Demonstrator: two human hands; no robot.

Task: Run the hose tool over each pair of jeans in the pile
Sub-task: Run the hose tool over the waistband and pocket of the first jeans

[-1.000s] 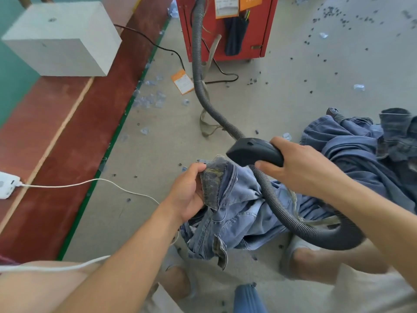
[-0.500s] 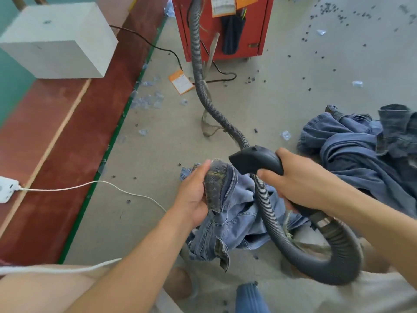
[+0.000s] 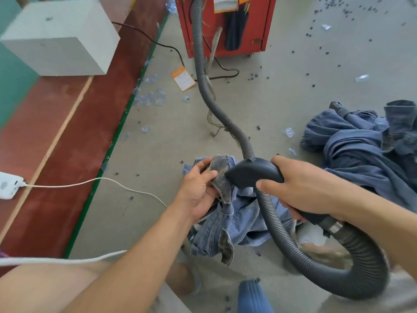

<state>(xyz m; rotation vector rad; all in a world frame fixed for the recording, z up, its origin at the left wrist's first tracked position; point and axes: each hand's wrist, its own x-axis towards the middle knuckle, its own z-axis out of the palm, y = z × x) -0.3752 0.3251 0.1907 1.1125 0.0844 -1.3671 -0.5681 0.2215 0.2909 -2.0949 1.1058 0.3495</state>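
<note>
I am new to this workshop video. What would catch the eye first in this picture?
In the centre, the right hand grips a black hose tool against light jeans that the left hand holds. A darker jeans pile lies right, a red machine behind.

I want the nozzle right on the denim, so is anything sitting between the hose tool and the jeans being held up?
Nothing visible does. The right hand holds the hose tool with its tip against the jeans, which the left hand pinches.

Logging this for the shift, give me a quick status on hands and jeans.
Left hand pinching light jeans. Right hand gripping hose tool, nozzle at the fabric. Darker pile waiting right. Nothing blocking.
</note>
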